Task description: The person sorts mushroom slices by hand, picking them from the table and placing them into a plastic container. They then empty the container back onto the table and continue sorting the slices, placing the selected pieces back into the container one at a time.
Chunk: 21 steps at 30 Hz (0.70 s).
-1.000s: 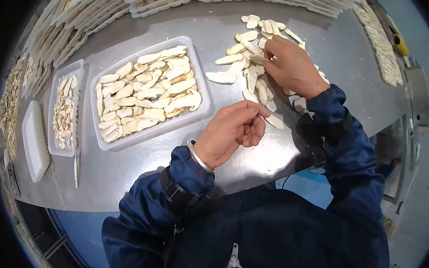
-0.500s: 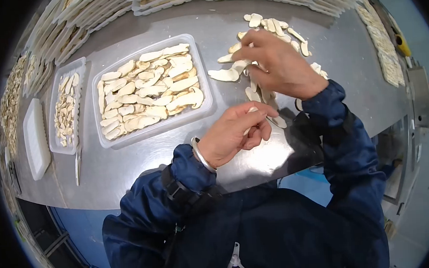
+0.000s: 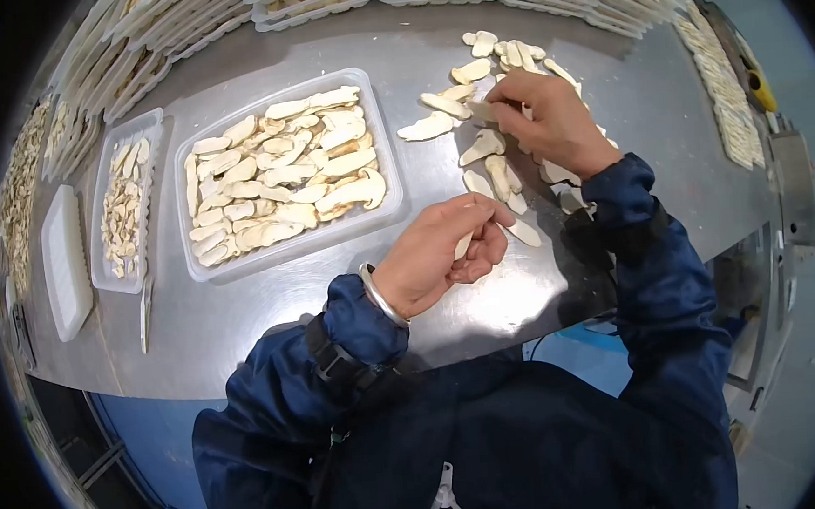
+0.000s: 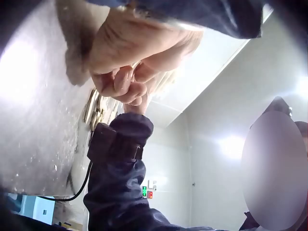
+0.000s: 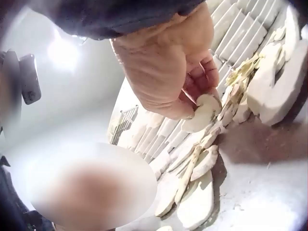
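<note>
In the head view, my right hand (image 3: 553,122) is over a loose spread of pale mushroom slices (image 3: 483,147) on the metal table. Its thumb and fingers pinch a mushroom slice (image 5: 203,115), seen plainly in the right wrist view. My left hand (image 3: 445,249) hovers nearer my body, left of the spread, with its fingers curled. Between its thumb and fingers shows the pale edge of another mushroom slice (image 3: 463,245), mostly hidden by the hand. The left wrist view shows these curled fingers (image 4: 124,82) from below.
A clear tray (image 3: 393,199) packed with rows of mushroom slices stands left of the hands. Further left are a narrow tray (image 3: 154,149) of small pieces, a knife (image 3: 145,317) and a white tray (image 3: 68,266). Stacked filled trays (image 3: 318,17) line the back edge.
My right hand reached left over the slices, then drew back and now pinches a slice. A pale slice has come into view in my left hand. Several slices in the spread lie differently.
</note>
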Each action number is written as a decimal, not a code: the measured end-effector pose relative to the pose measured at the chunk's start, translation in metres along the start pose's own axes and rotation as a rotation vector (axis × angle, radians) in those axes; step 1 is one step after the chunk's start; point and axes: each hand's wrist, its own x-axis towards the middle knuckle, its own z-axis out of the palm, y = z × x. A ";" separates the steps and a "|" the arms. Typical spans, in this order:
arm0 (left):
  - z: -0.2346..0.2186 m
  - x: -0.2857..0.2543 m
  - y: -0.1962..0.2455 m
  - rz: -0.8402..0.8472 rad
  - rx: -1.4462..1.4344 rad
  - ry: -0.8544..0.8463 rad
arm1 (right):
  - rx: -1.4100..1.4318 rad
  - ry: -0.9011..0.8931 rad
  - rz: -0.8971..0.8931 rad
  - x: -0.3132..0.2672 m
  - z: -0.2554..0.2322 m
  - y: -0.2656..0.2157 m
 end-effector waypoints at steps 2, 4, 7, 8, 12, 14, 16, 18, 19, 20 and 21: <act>0.003 -0.001 0.004 -0.008 0.026 0.029 | 0.221 -0.053 0.198 -0.005 -0.012 -0.005; 0.004 0.000 0.003 0.004 -0.011 0.044 | 0.261 -0.086 0.267 -0.011 -0.016 -0.005; 0.004 0.000 0.000 0.028 -0.063 0.048 | 0.131 -0.106 0.223 -0.011 -0.023 -0.002; 0.003 0.001 -0.001 0.037 -0.079 0.045 | 0.009 0.005 0.126 -0.009 -0.022 -0.001; 0.002 0.002 -0.001 0.021 -0.016 0.063 | -0.240 0.188 -0.206 0.013 -0.002 0.007; 0.006 0.000 0.000 0.014 0.019 0.099 | -0.294 0.100 -0.300 0.025 0.008 0.001; 0.003 0.000 -0.001 0.033 0.004 0.062 | -0.367 0.040 -0.281 0.033 0.014 -0.001; 0.002 0.000 -0.001 0.050 -0.009 0.041 | -0.429 0.021 -0.255 0.039 0.021 0.002; 0.002 0.000 -0.001 0.057 -0.014 0.037 | -0.421 0.013 -0.244 0.039 0.021 0.004; 0.002 0.000 -0.001 0.064 -0.018 0.033 | -0.414 0.007 -0.233 0.038 0.020 0.006; 0.002 -0.001 -0.001 0.069 -0.016 0.035 | -0.407 0.001 -0.220 0.038 0.019 0.007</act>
